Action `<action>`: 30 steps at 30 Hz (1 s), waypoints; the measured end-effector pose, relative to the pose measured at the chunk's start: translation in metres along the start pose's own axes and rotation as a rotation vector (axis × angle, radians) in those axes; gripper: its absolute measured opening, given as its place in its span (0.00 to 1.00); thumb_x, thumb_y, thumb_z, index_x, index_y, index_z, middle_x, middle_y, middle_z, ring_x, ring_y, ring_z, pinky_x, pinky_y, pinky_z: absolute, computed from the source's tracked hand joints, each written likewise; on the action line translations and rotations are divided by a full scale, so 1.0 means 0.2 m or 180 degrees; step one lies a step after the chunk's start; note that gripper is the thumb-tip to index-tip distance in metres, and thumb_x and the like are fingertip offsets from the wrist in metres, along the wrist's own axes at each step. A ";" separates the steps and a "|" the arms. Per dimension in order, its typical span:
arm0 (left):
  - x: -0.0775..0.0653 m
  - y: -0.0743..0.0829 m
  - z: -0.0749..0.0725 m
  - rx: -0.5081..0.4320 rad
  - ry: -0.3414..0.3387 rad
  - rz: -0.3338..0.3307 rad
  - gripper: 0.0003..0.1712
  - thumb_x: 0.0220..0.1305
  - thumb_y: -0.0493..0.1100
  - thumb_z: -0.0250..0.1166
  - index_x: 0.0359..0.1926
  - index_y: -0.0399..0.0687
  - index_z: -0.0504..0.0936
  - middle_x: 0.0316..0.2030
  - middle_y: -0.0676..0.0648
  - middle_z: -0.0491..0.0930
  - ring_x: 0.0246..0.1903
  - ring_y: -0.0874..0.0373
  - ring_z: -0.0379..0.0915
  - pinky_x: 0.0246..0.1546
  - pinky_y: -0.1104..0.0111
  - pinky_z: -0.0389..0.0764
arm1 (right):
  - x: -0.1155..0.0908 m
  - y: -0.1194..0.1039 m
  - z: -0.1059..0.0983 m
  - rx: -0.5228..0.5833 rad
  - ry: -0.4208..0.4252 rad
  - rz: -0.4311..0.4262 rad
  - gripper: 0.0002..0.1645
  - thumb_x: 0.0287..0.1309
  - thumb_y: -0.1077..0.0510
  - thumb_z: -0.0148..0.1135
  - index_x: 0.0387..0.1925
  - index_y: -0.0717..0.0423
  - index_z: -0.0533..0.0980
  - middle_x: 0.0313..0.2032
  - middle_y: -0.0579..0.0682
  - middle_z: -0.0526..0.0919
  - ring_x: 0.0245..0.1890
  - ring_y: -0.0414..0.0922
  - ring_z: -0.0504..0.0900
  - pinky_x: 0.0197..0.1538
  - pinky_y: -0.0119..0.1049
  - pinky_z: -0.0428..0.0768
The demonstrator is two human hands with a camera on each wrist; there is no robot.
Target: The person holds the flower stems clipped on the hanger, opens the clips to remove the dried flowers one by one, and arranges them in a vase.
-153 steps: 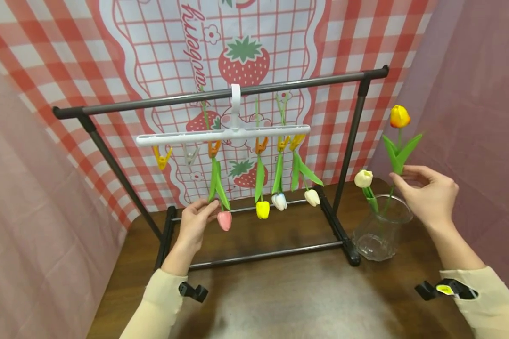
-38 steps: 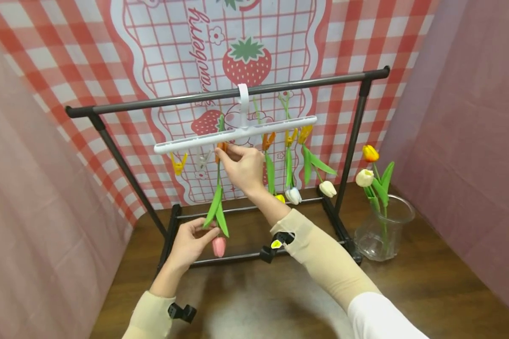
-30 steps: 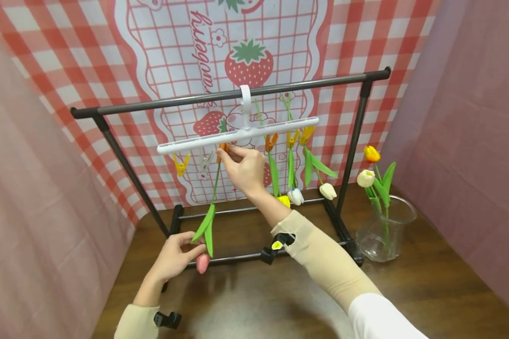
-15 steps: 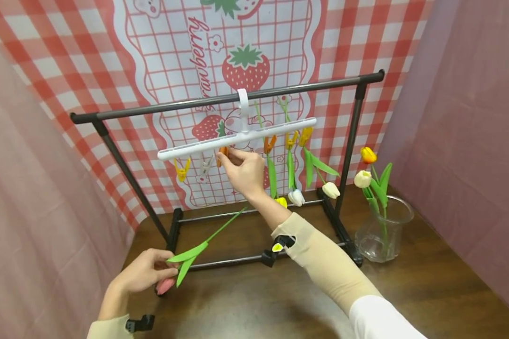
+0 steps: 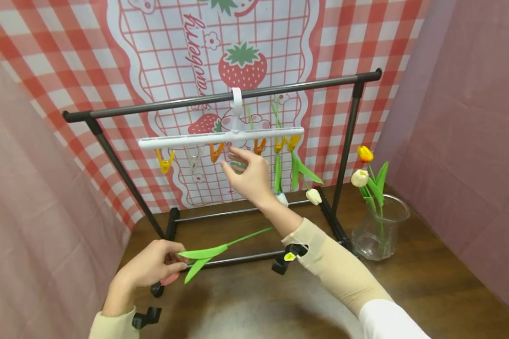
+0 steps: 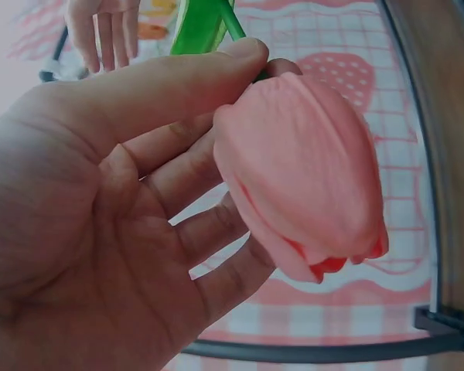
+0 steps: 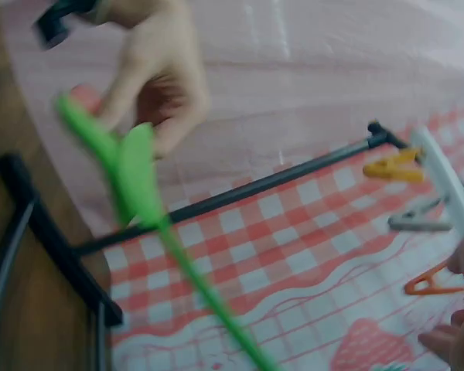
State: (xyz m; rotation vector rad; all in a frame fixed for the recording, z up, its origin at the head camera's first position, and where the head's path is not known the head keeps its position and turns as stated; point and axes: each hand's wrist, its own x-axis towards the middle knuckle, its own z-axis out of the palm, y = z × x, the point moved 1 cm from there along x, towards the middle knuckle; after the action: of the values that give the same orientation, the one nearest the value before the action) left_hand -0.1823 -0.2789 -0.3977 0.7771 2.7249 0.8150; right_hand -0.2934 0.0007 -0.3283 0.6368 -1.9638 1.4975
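My left hand (image 5: 146, 266) pinches a pink artificial tulip (image 6: 301, 170) by the stem, right at the bloom. Its green leaves (image 5: 203, 256) and stem extend to the right over the front of the rack. Beside an orange clip (image 5: 216, 152) on the white hanger (image 5: 182, 141) is my right hand (image 5: 252, 179), thumb and fingers spread with nothing between them. That clip hangs bare. Further right, a white tulip (image 5: 314, 196) dangles upside down from a yellow clip (image 5: 294, 142). My right hand hides the yellow tulip.
A dark metal rack (image 5: 152, 109) carries the hanger. A yellow clip (image 5: 165, 162) and a clear clip (image 5: 194, 160) hang at its left end. On the wooden table (image 5: 254, 301) at right, a glass vase (image 5: 375, 240) holds an orange-yellow tulip (image 5: 365, 154) and a cream tulip (image 5: 359, 178).
The pink tulip has come out of the orange clip, carried down and left by my left hand. My right hand moved from the vase to that clip, then let go of it.
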 end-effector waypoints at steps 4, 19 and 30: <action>0.03 0.08 -0.01 0.0018 0.0000 0.0094 0.06 0.68 0.35 0.72 0.36 0.51 0.86 0.24 0.60 0.84 0.26 0.73 0.77 0.32 0.74 0.79 | -0.08 -0.09 -0.15 -0.0729 -0.0387 -0.0687 0.24 0.61 0.58 0.74 0.59 0.58 0.86 0.58 0.56 0.89 0.58 0.53 0.86 0.59 0.47 0.86; 0.24 0.35 -0.01 0.0500 0.0175 0.0492 0.04 0.69 0.34 0.71 0.41 0.47 0.86 0.35 0.53 0.84 0.32 0.71 0.77 0.32 0.73 0.82 | -0.40 -0.20 -0.35 -0.2348 -0.2187 -0.2120 0.23 0.60 0.51 0.78 0.57 0.48 0.87 0.50 0.44 0.90 0.51 0.44 0.85 0.53 0.35 0.86; 0.31 0.43 -0.01 0.0733 0.0329 0.0708 0.06 0.66 0.33 0.73 0.38 0.48 0.86 0.31 0.56 0.79 0.31 0.70 0.72 0.32 0.74 0.79 | -0.48 -0.11 -0.38 -0.2652 -0.2107 -0.2038 0.11 0.62 0.58 0.77 0.46 0.46 0.90 0.34 0.42 0.86 0.37 0.38 0.85 0.33 0.32 0.85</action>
State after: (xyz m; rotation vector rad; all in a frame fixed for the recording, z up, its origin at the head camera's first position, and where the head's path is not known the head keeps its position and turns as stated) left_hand -0.1984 -0.1846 -0.3496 1.1321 2.8961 0.6017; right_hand -0.1975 0.0706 -0.3657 1.2819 -2.2554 0.0213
